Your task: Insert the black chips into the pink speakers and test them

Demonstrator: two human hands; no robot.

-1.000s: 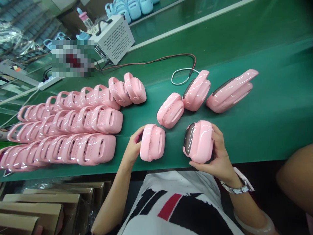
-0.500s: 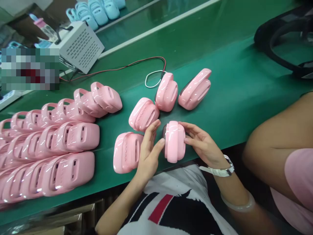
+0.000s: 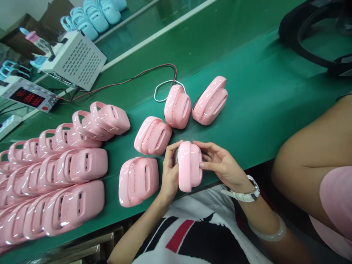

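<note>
Hands on one pink shell (image 3: 189, 167), head view, at the near edge of the green table (image 3: 261, 110). Left hand (image 3: 169, 172) wrapped along the shell's left side, thumb over the top corner, fingers tucked behind. Right hand (image 3: 220, 163) laid against the right side, fingertips (image 3: 202, 165) pressed flat to the pink face. Shell held upright between both, dark front just visible at the left edge, bottom end hanging past the table edge above the white printed shirt (image 3: 198, 227).

Half a second back: same shell, same two hands, but held a touch higher and further right, left fingers only brushing it; now closed firmly round. A full second back: two shells in play, one per hand. Second shell (image 3: 139, 180) now set down on the table just left of the left hand, untouched.

Beyond the hands: three loose pink shells (image 3: 178, 106) in a cluster, close together, with a white cable loop (image 3: 159, 90) and red wire (image 3: 123, 80) behind. To the left, rows of pink shells (image 3: 68, 172) packed tight. Grey vented box (image 3: 74, 60) and meter with red digits (image 3: 27, 97) at far left, blue shells (image 3: 93, 14) beyond. At right, another person's bare arm (image 3: 310, 161), well apart from the held shell.
</note>
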